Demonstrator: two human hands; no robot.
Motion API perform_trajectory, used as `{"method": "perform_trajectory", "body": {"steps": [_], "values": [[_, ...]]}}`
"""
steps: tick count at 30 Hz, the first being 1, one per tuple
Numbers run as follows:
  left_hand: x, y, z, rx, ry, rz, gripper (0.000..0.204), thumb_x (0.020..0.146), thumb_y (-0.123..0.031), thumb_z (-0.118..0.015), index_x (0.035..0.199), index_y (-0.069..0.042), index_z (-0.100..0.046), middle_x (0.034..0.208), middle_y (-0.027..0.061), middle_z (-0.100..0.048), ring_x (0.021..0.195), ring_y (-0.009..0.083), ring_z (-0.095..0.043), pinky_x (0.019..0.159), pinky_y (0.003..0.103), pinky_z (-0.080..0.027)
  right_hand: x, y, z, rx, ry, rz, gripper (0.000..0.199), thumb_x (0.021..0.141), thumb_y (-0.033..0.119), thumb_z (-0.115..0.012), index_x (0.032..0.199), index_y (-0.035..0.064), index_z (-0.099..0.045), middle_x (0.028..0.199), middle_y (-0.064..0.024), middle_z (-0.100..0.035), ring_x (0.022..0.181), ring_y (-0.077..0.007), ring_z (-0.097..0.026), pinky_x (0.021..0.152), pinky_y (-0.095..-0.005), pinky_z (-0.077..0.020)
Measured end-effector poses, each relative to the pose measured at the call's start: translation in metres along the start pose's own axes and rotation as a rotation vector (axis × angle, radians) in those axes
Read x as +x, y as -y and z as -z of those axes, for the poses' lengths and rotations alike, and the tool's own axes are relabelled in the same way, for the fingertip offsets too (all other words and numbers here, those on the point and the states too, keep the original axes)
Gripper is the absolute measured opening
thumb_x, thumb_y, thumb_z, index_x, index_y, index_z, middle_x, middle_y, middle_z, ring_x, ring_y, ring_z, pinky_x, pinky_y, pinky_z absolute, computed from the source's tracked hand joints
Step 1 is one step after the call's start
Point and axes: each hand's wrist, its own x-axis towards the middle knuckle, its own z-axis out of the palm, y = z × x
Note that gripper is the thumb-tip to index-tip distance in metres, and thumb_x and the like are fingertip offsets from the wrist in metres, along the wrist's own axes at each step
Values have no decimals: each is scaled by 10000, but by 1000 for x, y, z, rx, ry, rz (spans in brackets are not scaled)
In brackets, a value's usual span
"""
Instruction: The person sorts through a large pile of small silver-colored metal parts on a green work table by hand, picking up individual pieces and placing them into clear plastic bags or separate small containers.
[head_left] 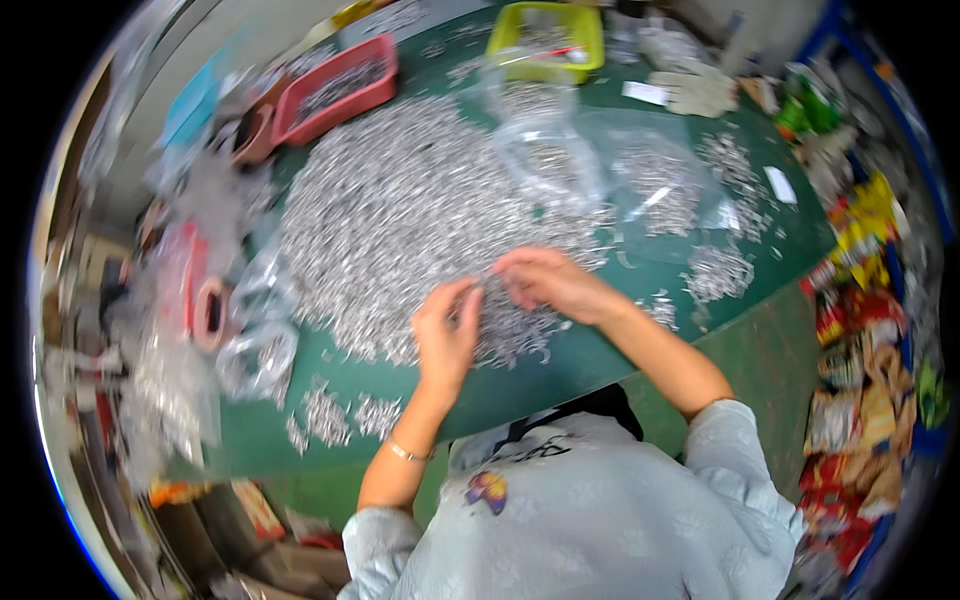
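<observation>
A wide heap of small silvery metal pieces (390, 220) covers the middle of the green table (340, 365). Over its near edge, my left hand (445, 325) has thumb and fingers drawn together at the tips; whatever lies between them is too small to name. Close by on the right, my right hand (550, 282) is turned inward with curled fingers, its tips almost meeting the left hand's. Slight blur hides what those fingers hold. Both hands are just above the loose pieces.
Behind the heap stand a red tray (392, 55) and a yellow-green basket (597, 45). Clear plastic bags (640, 170) with similar pieces lie to the right, near a pale glove (700, 92). Small piles (326, 418) sit by the front edge. More bags and a pink tape roll (210, 312) crowd the left.
</observation>
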Motion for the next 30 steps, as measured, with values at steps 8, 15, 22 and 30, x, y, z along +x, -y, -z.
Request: {"method": "perform_trajectory", "body": {"steps": [8,15,22,30], "values": [[4,-8,-19,-234,193,138,177,900,-11,-592,1066,48,-604,861,44,-640,773,101,-602,731,224,-486,-15,-14,3,-332,-79,311,163,921,138,-592,998,-4,-611,756,13,-562,658,-40,-476,568,-223,-401],[3,-11,-20,-352,175,141,223,925,-25,-551,1134,41,-592,917,77,-651,847,121,-614,784,246,-489,-73,33,56,-569,-516,457,176,902,145,-607,974,-9,-652,863,-33,-657,801,-82,-570,713,-252,-477],[-18,24,-1,-200,190,192,167,898,-17,-569,1042,37,-633,950,84,-645,845,129,-612,752,253,-484,-174,55,217,-497,-1219,387,134,887,121,-615,874,-3,-666,682,7,-585,625,-66,-494,568,-234,-402],[-20,19,5,-79,148,142,138,896,-18,-561,995,40,-636,931,93,-639,791,127,-590,706,253,-476,-171,36,285,-707,-1418,223,250,803,253,-718,794,4,-695,648,-60,-643,594,-130,-576,562,-317,-449]]}}
